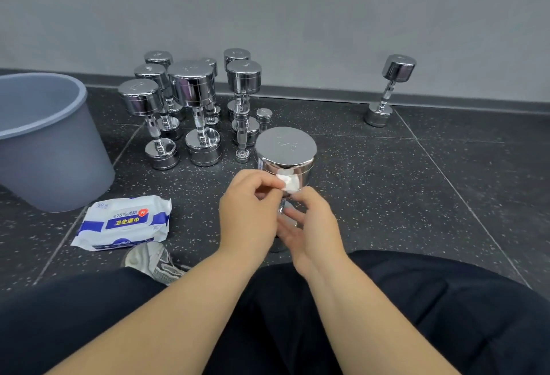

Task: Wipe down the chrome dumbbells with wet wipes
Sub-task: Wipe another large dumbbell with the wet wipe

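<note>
Left grip [250, 205] is pinching a wadded white wipe [290, 183] between thumb and fingertips and pressing it on the lower side wall of the near dumbbell's [285, 148] top head. Right grip [312, 226] is sitting at the handle just below, thumb up beside the wipe. I cannot tell if its fingers are wrapping the handle or only touching it.

The near dumbbell is standing upright on the floor [416, 181], right in front of the knees and well off the floor's wall edge.

Doing this step well, as a judgement:
- The right grip should be steadying the handle while the left is running the wipe all round the head.
- The weight should be getting turned, not the wrist over-reached.
- The wad is small (opening it out would be covering more chrome per pass).
- The underside of the head and the handle look like the next areas.
- Wet chrome is likely slippery, and an upright dumbbell can tip.

Wipes pack [125, 223] is lying to the left, near the grey bin [59, 148]. A dumbbell cluster [193, 89] is standing toward the wall edge, and a lone dumbbell [390, 89] is standing far right along that edge.
</note>
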Tool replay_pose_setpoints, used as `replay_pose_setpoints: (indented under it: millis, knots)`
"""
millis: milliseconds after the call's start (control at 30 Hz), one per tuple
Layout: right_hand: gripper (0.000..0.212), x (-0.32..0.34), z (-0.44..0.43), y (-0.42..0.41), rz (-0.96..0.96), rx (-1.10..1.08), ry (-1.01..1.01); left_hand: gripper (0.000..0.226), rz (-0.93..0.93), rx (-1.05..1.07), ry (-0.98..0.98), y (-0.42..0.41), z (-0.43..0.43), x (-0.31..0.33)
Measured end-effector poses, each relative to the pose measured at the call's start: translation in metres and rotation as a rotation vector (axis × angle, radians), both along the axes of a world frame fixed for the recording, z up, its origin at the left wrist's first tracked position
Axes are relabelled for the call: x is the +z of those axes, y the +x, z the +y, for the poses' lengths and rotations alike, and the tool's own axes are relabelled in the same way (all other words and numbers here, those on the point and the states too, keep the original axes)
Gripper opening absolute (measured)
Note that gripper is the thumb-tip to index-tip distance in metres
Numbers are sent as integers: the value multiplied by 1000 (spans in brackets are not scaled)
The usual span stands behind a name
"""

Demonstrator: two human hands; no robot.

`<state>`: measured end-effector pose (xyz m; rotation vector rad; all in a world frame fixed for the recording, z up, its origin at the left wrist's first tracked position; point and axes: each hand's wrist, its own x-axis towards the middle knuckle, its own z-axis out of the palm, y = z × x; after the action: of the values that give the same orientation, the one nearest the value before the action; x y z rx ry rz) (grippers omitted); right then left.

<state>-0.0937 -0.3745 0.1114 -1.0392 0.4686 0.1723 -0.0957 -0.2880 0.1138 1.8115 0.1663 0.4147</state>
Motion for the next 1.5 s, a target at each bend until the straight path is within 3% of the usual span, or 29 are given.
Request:
replay_pose_setpoints:
  millis: [167,267,400,500,600,733,900,1000,1133,1233,1300,1400,1500]
  knots:
    - [18,5,-6,7,-141,-45,73,23,46,-41,-122,-9,-1,-3]
    - [18,3,0,6,-153,-114,-94,26,58,-50,-181,-3,6,-2]
    - [16,10,-11,25,-273,-379,-332,29,46,60,-212,8,9,-5]
    - [18,-1,-15,33,-253,-372,-500,26,73,70,-277,17,11,-7]
    - [19,-14,-8,26,-163,-300,-509,21,106,51,-380,23,10,-7]
    - [19,-2,-17,35,-233,-396,-525,17,176,-44,-572,27,6,-5]
    - [22,-17,-11,32,-59,-219,-528,16,227,-125,-672,29,9,-7]
    - [22,-17,-9,30,-56,-248,-470,19,250,-165,-704,30,11,-6]
    - [15,-7,-10,35,31,-186,-165,43,318,-243,-634,36,14,-4]
    - [37,8,-15,44,2,-1,82,49,406,-304,-601,46,18,1]
    - [43,21,-18,57,-9,152,14,45,444,-363,-580,56,21,5]
    - [30,36,-26,77,54,303,-269,39,498,-441,-531,69,25,7]
    - [32,39,-33,88,91,403,-324,33,524,-452,-534,79,26,10]
